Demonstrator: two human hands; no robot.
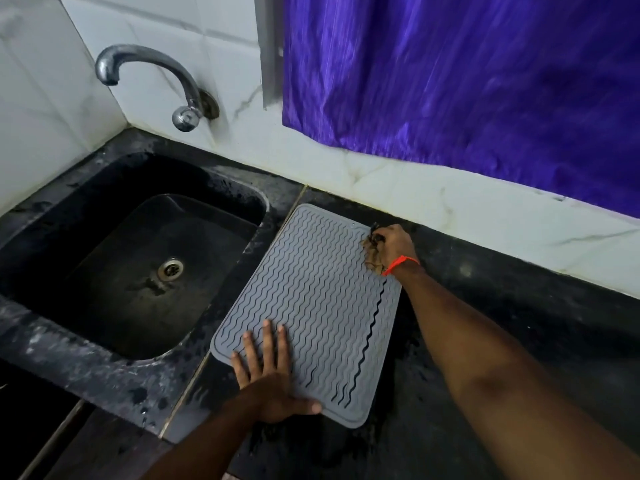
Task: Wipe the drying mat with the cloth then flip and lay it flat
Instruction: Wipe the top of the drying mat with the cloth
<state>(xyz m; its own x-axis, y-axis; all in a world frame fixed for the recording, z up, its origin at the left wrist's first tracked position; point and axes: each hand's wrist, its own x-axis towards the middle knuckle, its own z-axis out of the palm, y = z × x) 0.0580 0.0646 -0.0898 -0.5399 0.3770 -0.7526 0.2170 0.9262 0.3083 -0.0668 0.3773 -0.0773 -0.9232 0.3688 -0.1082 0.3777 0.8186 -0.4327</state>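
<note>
Two hands (273,379) (393,245) on drying mat (311,289), cloth (373,252) bunched.

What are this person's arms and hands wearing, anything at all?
Very little. Both forearms are bare, no sleeves in view, and neither hand has a glove. The right hand has a thin orange-red band around the wrist. The left hand shows no ring, watch or band.

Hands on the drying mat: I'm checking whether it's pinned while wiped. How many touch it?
2. The left hand presses flat on the drying mat at its near corner; the right hand, gripping the cloth, is at its far right edge.
</note>
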